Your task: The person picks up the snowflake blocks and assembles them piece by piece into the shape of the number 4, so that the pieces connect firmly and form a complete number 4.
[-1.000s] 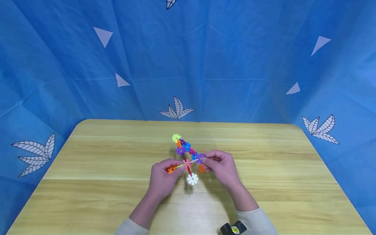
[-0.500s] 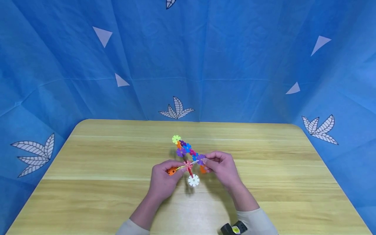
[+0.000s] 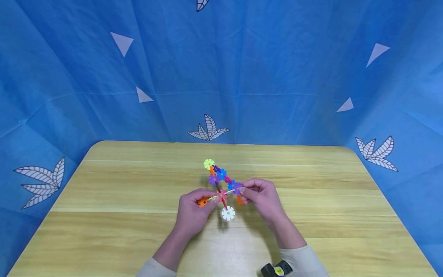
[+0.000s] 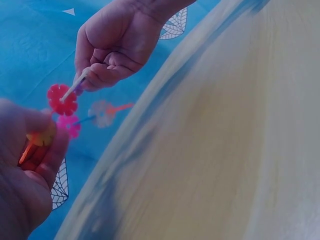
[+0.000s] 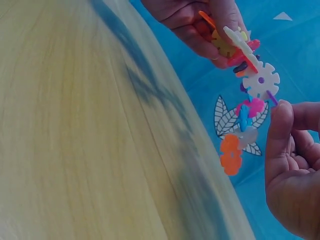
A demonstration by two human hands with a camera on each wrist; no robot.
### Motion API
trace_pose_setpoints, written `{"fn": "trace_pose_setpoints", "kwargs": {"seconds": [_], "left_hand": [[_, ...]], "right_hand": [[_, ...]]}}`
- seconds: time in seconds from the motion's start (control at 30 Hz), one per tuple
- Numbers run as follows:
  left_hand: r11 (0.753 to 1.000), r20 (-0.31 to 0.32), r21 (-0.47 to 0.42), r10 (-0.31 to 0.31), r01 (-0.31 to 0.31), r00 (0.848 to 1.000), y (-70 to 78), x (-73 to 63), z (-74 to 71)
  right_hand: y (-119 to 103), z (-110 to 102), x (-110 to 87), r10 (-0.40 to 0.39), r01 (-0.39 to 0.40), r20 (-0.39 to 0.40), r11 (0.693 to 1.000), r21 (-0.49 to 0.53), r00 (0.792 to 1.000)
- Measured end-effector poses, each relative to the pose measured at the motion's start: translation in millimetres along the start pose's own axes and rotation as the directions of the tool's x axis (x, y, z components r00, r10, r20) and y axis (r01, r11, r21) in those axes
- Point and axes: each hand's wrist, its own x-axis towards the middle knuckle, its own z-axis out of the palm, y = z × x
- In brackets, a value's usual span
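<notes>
Between both hands, above the table, is a chain of interlocking plastic snowflake discs. Its far end is a lime disc (image 3: 209, 164), followed by purple, blue and pink ones. A coral red disc (image 3: 222, 196) sits at a junction, with a white disc (image 3: 228, 213) on the near side. My left hand (image 3: 194, 211) pinches a yellow disc (image 5: 223, 46), and an orange disc (image 3: 202, 202) shows by its fingers. On the other side my right hand (image 3: 263, 198) pinches a purple disc (image 3: 237, 188) joined to a white one (image 5: 265, 79). Another orange disc (image 5: 230, 155) hangs below the right fingers.
A light wooden table (image 3: 328, 215) lies under the hands. Blue cloth (image 3: 277, 77) printed with leaves and triangles hangs behind it and along both sides. Near the front edge, a black device (image 3: 277, 269) sits by the right sleeve.
Both hands keep their pinch on the discs. The chain has shifted very slightly toward the near side and to the right.
</notes>
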Motion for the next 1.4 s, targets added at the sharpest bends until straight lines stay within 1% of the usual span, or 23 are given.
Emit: {"fn": "trace_pose_setpoints", "kwargs": {"seconds": [0.23, 0.4, 0.6, 0.8, 0.93, 1.03, 1.17, 1.27, 1.4], "left_hand": [[1.0, -0.013, 0.004, 0.005, -0.005, 1.0, 0.6, -1.3, 0.3], [1.0, -0.024, 0.004, 0.031, -0.031, 0.999, 0.5, -1.9, 0.7], [0.998, -0.038, 0.013, 0.068, -0.067, 0.997, -1.7, -2.4, 1.5], [0.996, -0.05, 0.004, 0.084, -0.084, 0.995, -3.8, -1.1, 4.0], [0.995, -0.064, -0.014, 0.099, -0.1, 0.993, -2.7, -0.7, 6.6], [0.994, -0.086, -0.014, 0.109, -0.11, 0.99, -2.2, -0.5, 8.7], [0.994, -0.14, -0.004, 0.107, -0.109, 0.984, -2.8, 0.4, 10.8], [0.994, -0.177, 0.003, 0.111, -0.112, 0.978, -2.8, 1.9, 12.0], [0.992, -0.21, 0.013, 0.125, -0.125, 0.97, -2.4, 3.2, 13.5]], "right_hand": [[1.4, 0.5, -0.8, -0.002, 0.002, 0.007, 1.0, 0.018, 1.0], [1.5, 2.3, -1.8, -0.014, 0.014, 0.014, 0.999, 0.035, 1.0], [-0.2, 6.5, -2.3, -0.034, 0.034, -0.004, 0.999, 0.003, 0.999], [0.8, 7.2, -0.6, -0.011, 0.011, -0.033, 1.0, -0.001, 0.999], [-0.1, 8.6, -0.1, -0.008, 0.008, -0.071, 1.0, -0.005, 0.997], [-0.1, 9.6, -1.4, -0.008, 0.007, -0.121, 1.0, -0.011, 0.993], [1.8, 11.3, -7.5, 0.002, -0.008, -0.183, 0.999, -0.034, 0.983], [4.0, 14.5, -13.5, 0.014, -0.02, -0.18, 0.999, -0.033, 0.984], [6.7, 20.9, -21.2, 0.01, -0.012, -0.148, 1.0, -0.012, 0.989]]}}
